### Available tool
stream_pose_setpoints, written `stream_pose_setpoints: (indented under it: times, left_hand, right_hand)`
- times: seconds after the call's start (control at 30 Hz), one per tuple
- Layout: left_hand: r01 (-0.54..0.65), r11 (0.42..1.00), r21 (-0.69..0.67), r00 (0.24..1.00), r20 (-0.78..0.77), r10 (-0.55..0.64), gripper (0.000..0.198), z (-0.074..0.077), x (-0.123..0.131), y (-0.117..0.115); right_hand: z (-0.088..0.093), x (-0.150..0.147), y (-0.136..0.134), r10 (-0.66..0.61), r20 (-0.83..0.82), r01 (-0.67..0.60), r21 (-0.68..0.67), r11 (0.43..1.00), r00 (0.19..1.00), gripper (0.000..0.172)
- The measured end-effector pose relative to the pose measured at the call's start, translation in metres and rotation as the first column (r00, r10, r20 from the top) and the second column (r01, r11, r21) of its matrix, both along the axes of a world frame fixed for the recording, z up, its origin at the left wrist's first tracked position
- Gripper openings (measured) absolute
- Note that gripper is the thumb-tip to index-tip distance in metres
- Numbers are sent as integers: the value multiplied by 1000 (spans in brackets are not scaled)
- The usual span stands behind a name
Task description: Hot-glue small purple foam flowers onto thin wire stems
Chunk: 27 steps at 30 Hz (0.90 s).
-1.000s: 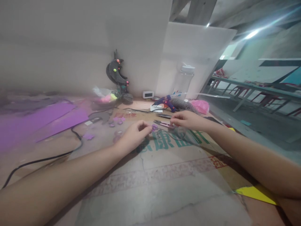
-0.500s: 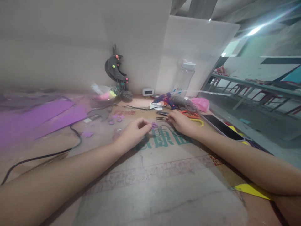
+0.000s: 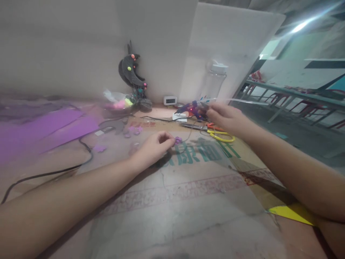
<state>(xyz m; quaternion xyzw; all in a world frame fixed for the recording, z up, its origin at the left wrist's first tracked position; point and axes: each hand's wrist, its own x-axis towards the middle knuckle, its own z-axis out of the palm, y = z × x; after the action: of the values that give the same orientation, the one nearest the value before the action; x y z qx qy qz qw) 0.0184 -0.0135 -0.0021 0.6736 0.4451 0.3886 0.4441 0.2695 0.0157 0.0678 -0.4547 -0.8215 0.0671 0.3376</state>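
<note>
Near tabletop [image 3: 188, 219] open to hands [image 3: 153, 145]; scissors [image 3: 207, 128], glue gun [image 3: 191, 108], bottle [image 3: 216, 82] obstruct back right.

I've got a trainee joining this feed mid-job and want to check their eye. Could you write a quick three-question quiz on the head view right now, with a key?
1. Open question: What does the left hand hold at its fingertips?
2. True or false: The yellow scissor handle is in neither hand.
3. Multiple choice: Which of these is nearest the right hand in the picture?
A. Dark crescent
B. Glue gun
C. White clock

Key:
1. A small purple piece.
2. True.
3. B.
</note>
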Motion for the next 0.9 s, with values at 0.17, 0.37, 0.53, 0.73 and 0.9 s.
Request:
stream_pose_setpoints:
  times: [0.17,0.37,0.53,0.73,0.9]
  left_hand:
    - [-18,1000,-6,1000,1,18,19,-1,-1,1]
    - [70,997,-16,945,321,-61,19,8,2,-10]
    - [231,970,-76,896,405,-182,21,14,4,-23]
    - [342,925,-166,880,401,-253,17,8,2,-21]
    - [284,954,-102,890,397,-223,17,9,2,-20]
  right_hand:
    - [18,17,10,-129,38,131,-60,990,991,48]
    - [1,10,11,-43,63,56,-210,976,997,38]
    - [-31,-11,7,78,75,-46,-359,932,994,31]
    - [-41,-15,9,93,31,-72,-403,912,995,29]
    - [-53,-11,15,54,22,-40,-414,909,998,27]
